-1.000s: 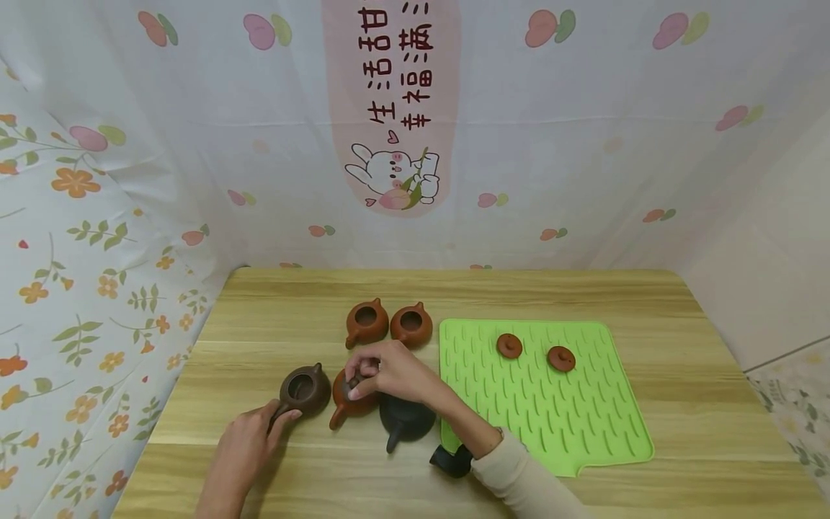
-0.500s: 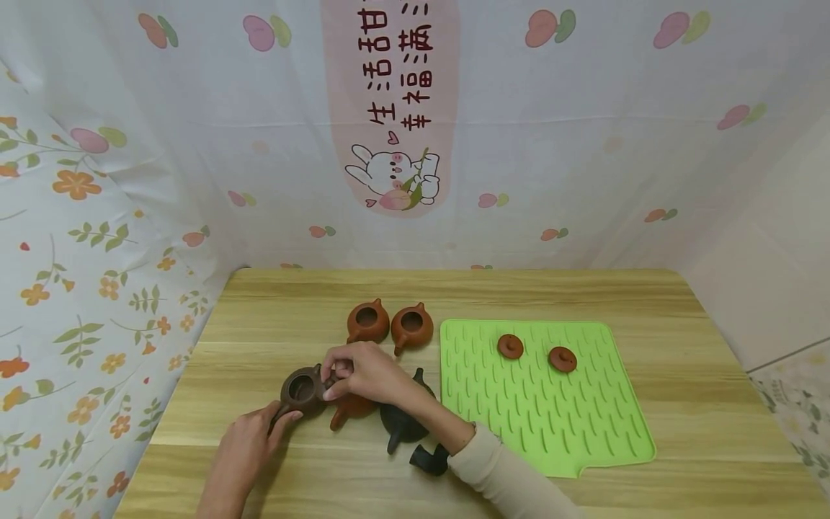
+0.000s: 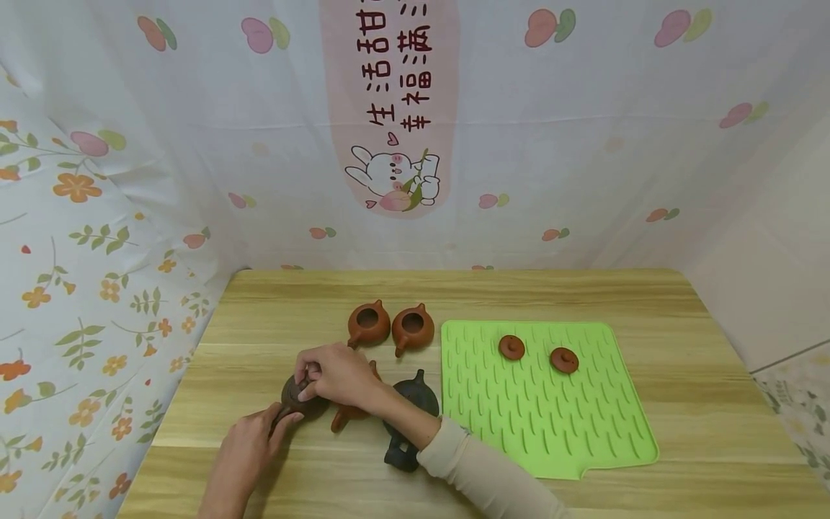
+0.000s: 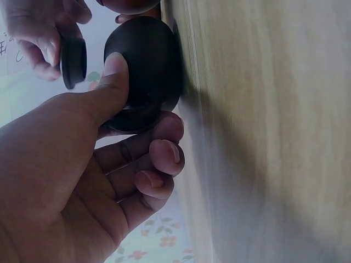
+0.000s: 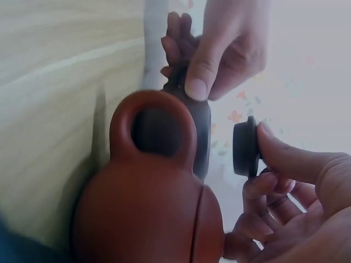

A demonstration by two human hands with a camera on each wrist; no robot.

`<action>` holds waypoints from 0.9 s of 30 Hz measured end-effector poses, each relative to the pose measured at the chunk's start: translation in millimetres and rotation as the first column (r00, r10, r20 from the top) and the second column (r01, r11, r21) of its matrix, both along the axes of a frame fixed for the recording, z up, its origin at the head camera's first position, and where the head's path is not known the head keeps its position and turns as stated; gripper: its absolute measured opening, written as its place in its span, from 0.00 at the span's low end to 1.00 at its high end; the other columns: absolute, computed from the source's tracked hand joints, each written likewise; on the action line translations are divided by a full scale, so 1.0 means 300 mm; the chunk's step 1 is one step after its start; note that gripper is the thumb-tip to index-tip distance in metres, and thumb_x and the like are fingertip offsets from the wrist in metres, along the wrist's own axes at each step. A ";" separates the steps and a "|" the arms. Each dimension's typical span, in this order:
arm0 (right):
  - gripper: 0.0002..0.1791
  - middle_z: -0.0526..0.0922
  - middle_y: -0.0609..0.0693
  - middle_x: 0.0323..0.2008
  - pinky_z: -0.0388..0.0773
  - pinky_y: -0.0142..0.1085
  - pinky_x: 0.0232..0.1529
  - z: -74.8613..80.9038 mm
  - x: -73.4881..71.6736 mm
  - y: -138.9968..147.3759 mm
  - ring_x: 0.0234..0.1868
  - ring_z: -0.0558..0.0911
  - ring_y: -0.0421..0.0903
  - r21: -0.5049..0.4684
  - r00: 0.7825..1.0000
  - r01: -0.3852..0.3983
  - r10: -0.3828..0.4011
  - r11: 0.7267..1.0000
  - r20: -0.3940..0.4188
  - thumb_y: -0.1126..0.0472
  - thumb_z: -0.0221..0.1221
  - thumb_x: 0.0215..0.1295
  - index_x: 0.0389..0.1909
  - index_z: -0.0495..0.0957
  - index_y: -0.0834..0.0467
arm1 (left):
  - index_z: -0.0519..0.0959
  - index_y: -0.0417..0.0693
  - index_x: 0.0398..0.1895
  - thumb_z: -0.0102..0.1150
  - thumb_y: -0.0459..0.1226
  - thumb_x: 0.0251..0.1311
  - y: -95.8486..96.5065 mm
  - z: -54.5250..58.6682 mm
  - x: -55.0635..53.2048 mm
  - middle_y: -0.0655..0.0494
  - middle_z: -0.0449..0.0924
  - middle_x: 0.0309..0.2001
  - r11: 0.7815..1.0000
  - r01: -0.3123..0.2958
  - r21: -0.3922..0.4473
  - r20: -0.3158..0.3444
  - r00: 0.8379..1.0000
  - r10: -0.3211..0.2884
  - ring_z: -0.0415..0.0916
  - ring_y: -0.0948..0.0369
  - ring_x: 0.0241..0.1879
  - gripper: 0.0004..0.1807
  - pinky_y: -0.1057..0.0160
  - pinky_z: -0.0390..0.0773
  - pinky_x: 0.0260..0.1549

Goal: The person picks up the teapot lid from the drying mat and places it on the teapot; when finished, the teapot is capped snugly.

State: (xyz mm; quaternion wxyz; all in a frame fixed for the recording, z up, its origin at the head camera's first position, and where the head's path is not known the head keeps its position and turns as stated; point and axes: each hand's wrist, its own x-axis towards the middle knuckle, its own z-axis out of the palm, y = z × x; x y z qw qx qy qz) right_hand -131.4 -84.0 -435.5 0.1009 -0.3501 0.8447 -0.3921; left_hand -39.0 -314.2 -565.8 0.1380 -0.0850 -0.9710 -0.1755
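My left hand (image 3: 243,450) pinches the handle of a dark brown teapot (image 4: 148,60), thumb on top, at the left of the group. Just above that pot's mouth, my right hand (image 3: 337,375) holds a small dark brown lid (image 5: 245,147) by its knob. In both wrist views a gap shows between lid and pot. Close to the right sits a reddish-brown teapot (image 5: 145,208) with its lid on, partly covered by my right hand in the head view. Beyond it stands a black teapot (image 3: 418,393), partly hidden under my right forearm.
Two lidless reddish-brown teapots, one left (image 3: 368,324) and one right (image 3: 413,328), stand farther back. On the right lies a green ridged mat (image 3: 538,425) bearing two reddish-brown lids (image 3: 511,347). A black device (image 3: 402,458) is by my right wrist.
My right hand has moved left with the dark lid, from over the reddish-brown teapot to over the dark brown one. My left hand has stayed at the handle.
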 end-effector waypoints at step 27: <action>0.11 0.74 0.36 0.23 0.67 0.25 0.27 -0.030 -0.028 -0.065 0.25 0.71 0.31 0.110 0.999 -0.016 0.010 0.994 0.050 0.56 0.82 0.60 0.34 0.87 0.49 | 0.73 0.57 0.28 0.75 0.44 0.70 0.001 -0.010 0.002 0.73 0.60 0.17 1.000 0.012 -0.008 -0.018 1.000 -0.012 0.56 0.72 0.18 0.19 0.67 0.63 0.20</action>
